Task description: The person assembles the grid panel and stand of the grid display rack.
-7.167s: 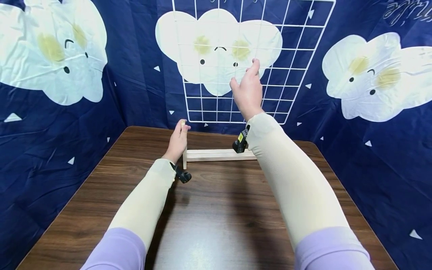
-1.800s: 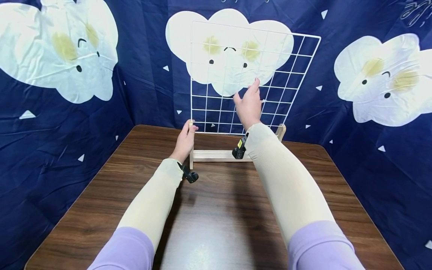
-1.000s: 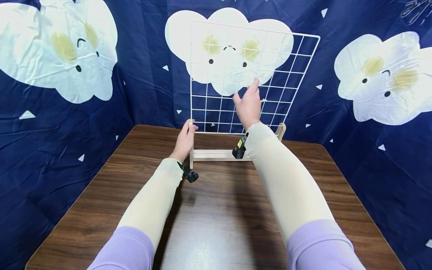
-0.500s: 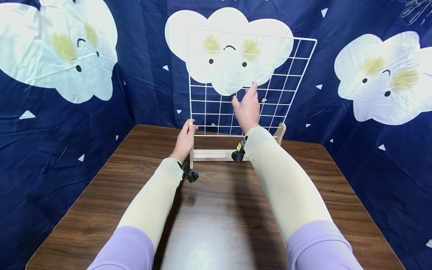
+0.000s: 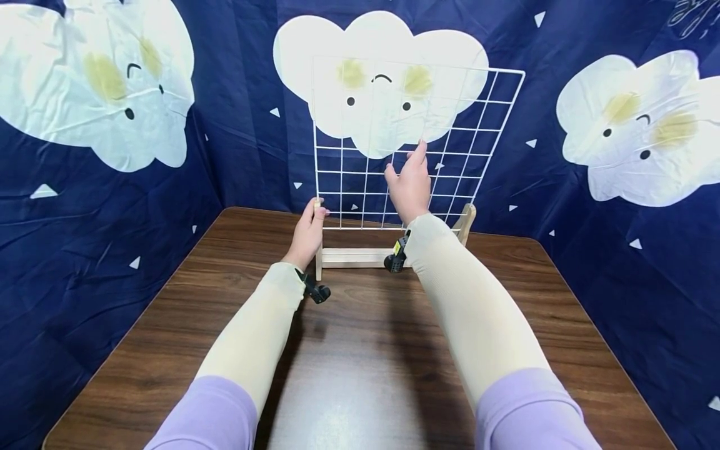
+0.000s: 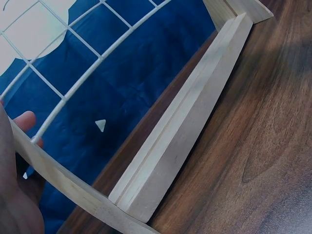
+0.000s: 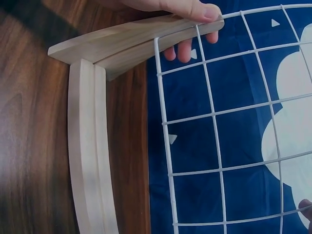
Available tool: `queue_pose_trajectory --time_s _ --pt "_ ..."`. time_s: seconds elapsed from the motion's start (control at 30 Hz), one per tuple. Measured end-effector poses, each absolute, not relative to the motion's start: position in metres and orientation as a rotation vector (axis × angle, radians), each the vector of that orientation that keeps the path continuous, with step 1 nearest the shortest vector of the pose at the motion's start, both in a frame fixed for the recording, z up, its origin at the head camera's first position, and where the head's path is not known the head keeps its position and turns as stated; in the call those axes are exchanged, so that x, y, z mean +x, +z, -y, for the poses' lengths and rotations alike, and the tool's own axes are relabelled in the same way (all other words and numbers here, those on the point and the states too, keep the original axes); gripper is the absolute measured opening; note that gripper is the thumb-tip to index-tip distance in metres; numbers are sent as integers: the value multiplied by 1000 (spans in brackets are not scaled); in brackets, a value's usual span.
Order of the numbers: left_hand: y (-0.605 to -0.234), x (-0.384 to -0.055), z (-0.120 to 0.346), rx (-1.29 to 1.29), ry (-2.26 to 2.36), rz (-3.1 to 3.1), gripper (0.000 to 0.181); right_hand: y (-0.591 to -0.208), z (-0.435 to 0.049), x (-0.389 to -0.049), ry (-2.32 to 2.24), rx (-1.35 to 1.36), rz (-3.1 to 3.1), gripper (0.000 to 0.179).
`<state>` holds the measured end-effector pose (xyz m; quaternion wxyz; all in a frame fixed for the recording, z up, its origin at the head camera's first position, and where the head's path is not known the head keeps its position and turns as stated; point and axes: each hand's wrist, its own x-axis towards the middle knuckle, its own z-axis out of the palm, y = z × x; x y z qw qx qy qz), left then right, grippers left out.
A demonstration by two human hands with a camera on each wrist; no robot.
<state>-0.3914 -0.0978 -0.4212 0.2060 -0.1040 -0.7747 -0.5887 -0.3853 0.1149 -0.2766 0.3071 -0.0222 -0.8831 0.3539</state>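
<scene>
A white wire grid panel [image 5: 360,229] stands upright over a pale wooden stand [image 5: 354,257], which has a grooved cross rail [image 6: 185,117] and a side post at each end. My right hand [image 5: 410,184] holds the panel near its middle, thumb and fingers at the wires. In the right wrist view only a fingertip [image 7: 305,208] shows at a wire. My left hand [image 5: 306,234] grips the left post [image 7: 141,39], its thumb close to the panel's edge, which meets the post's groove. Below the panel's bottom wire a gap shows above the rail. The right post [image 5: 465,220] is partly behind the panel.
The stand sits near the back of a dark wood-grain table [image 5: 349,350]. Navy cloth [image 5: 242,125] with white cloud prints hangs behind and on both sides. A wrist camera [image 5: 395,256] on the right arm overlaps the rail.
Earlier the grid panel hung higher, its bottom above the posts. My right hand has lowered it between them, and it slides a little farther down over the last second. My left hand keeps the post.
</scene>
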Motion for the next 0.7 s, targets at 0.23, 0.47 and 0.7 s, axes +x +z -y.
queue_pose_trajectory --time_s 0.23,0.47,0.7 --pt "-420 -388 98 -293 -1670 2149 45 -282 -113 -385 928 -62 2332 83" --pt "-419 -387 98 -279 -1665 2169 46 -286 -112 -383 941 -72 2335 82" --pt "-418 -387 98 -274 -1663 2171 48 -292 -113 -385 957 -61 2314 81"
